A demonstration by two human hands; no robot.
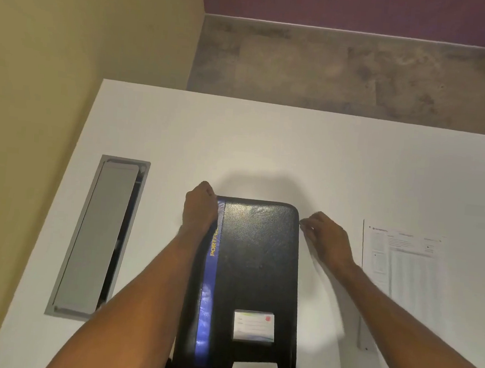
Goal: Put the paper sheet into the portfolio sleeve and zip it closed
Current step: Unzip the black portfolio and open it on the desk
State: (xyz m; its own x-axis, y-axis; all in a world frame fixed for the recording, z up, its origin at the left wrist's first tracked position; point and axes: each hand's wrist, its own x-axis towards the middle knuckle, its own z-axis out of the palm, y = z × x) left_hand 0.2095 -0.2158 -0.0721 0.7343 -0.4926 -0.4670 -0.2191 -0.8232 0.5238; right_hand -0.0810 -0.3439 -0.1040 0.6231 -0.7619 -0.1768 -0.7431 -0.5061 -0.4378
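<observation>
head view is showing the black zippered portfolio lying shut; left hand is gripping its far-left corner, right hand is pinching at its right edge, paper sheet is lying right of it.

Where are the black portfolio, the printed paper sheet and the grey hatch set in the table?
black portfolio [255, 261]: head view, middle of its leather cover.
printed paper sheet [409, 272]: head view, on its printed table area.
grey hatch [98, 238]: head view, centre of its flat lid.
</observation>
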